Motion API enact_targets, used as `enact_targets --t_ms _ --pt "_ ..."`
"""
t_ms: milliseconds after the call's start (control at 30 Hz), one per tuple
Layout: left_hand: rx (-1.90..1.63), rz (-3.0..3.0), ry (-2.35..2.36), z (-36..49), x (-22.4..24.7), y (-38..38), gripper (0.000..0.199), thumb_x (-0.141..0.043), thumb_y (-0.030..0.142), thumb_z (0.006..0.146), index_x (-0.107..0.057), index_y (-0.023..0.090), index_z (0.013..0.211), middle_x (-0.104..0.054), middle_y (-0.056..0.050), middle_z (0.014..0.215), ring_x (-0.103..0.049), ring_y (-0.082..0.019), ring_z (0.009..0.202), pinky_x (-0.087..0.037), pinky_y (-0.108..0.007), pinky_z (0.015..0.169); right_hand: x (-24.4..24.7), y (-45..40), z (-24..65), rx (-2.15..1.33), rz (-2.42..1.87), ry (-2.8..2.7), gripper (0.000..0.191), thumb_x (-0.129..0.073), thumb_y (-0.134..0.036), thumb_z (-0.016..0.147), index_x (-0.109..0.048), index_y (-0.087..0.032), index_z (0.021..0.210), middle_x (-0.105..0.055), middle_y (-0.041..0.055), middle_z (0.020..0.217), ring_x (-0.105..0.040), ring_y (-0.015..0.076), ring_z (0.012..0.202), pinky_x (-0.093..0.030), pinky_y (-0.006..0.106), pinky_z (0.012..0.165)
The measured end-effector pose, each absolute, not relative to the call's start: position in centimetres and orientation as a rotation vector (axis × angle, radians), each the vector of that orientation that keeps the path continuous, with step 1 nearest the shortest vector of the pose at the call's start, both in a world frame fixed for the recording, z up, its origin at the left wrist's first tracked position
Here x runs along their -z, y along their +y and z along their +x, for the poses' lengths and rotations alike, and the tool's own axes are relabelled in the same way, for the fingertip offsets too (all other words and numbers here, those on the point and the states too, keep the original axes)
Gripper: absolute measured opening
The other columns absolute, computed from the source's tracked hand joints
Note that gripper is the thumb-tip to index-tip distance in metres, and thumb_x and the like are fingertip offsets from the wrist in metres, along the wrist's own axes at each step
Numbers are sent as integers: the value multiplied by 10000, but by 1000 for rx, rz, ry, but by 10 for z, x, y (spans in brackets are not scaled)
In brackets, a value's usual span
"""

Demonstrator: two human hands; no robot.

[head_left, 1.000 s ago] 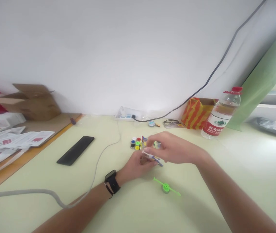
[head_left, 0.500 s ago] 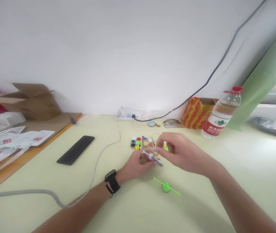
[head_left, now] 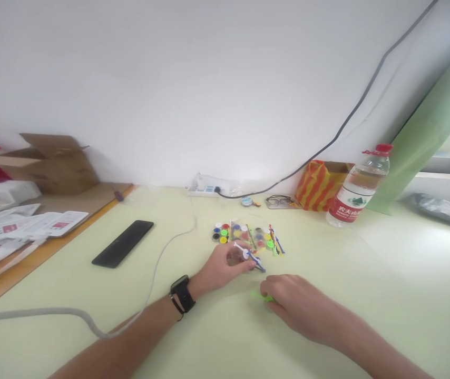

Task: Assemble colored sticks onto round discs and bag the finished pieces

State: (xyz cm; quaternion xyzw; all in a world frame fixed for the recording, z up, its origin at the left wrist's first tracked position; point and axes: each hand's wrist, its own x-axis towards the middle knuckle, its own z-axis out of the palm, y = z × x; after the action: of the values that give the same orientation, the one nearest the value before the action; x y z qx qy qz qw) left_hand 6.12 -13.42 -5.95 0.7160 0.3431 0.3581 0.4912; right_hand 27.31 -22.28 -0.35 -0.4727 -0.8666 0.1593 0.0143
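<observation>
My left hand (head_left: 227,263) pinches a small plastic piece (head_left: 246,254), made of a white stick and a blue stick with round discs on them. Lower and to the right, my right hand (head_left: 290,300) has its fingers closed on a bright green plastic stick piece (head_left: 257,296) at the table top. Most of the green piece is hidden by that hand. Beyond my left hand lie colored round discs (head_left: 224,232), clear packs of discs (head_left: 244,231) and several loose sticks (head_left: 276,240).
A black flat case (head_left: 123,243) and a grey cable (head_left: 162,247) lie to the left. Papers (head_left: 51,225) and a cardboard box (head_left: 62,168) are farther left. At the back are a power strip (head_left: 205,191), glasses (head_left: 279,200), a striped bag (head_left: 320,184) and a water bottle (head_left: 361,187).
My right hand has moved away from the left hand, down and toward me, onto the green piece. The packs and sticks behind it now show. My left hand keeps its hold.
</observation>
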Motion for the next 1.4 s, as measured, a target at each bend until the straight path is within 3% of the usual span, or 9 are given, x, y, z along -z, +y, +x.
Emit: enact_targets --t_ms 200,367,600,767,967,1133,1233,1400 --pt "-881 1764 802 62 58 -134 393 -742 450 864 -696 153 1116 -736 -75 861 -685 -206 804 -538 -311 739 -53 -213 283 -740 -1200 -2289 92 -570 -261 972 -626 -241 902 -681 -3 825 -634 171 746 -484 280 669" --pt "-900 1773 835 62 61 -135 362 -738 439 871 -697 164 1104 -727 -75 862 -681 -208 814 -545 -316 741 -85 -184 274 -397 -1160 -1924 116 -604 -325 973 -659 -225 951 -702 22 844 -651 188 767 -478 291 655" --pt "-912 1759 840 61 62 -135 368 -739 438 868 -692 171 1117 -730 -73 871 -675 -204 813 -549 -312 740 -77 -158 262 139 -1158 -2471 206 -513 -167 994 -599 -180 807 -627 53 839 -553 203 852 -401 320 705" --pt "-931 1796 809 63 53 -138 267 -721 398 884 -716 182 1040 -736 -57 862 -665 -191 787 -519 -287 710 -81 -155 247 440 -1073 -2723 262 -504 -203 976 -593 -175 731 -616 81 863 -509 228 867 -348 367 751" --pt "-924 1835 852 63 50 -139 238 -674 397 908 -716 168 958 -688 -27 779 -579 -141 667 -421 -237 575 -79 -150 240 391 -1059 -2770 249 -502 -236 940 -616 -177 727 -610 75 752 -508 231 828 -320 374 753" --pt "-911 1794 831 62 54 -138 275 -711 404 887 -710 161 1015 -707 -52 829 -623 -170 744 -477 -259 651 -79 -157 251 291 -1149 -2588 138 -530 -176 885 -634 -180 795 -639 53 764 -533 198 753 -303 334 667" --pt "-925 1773 826 63 53 -138 285 -724 405 876 -707 161 1023 -710 -57 842 -638 -181 757 -483 -262 650 -74 -165 262 44 -1305 -2443 152 -526 -205 915 -676 -196 889 -686 41 837 -565 175 702 -313 312 623" --pt "-905 1793 773 63 46 -141 303 -684 402 905 -696 173 1104 -706 -44 857 -632 -182 772 -481 -264 669 -58 -170 266 -385 -1214 -2488 199 -589 -214 894 -734 -246 1026 -745 33 951 -647 213 844 -412 306 697"
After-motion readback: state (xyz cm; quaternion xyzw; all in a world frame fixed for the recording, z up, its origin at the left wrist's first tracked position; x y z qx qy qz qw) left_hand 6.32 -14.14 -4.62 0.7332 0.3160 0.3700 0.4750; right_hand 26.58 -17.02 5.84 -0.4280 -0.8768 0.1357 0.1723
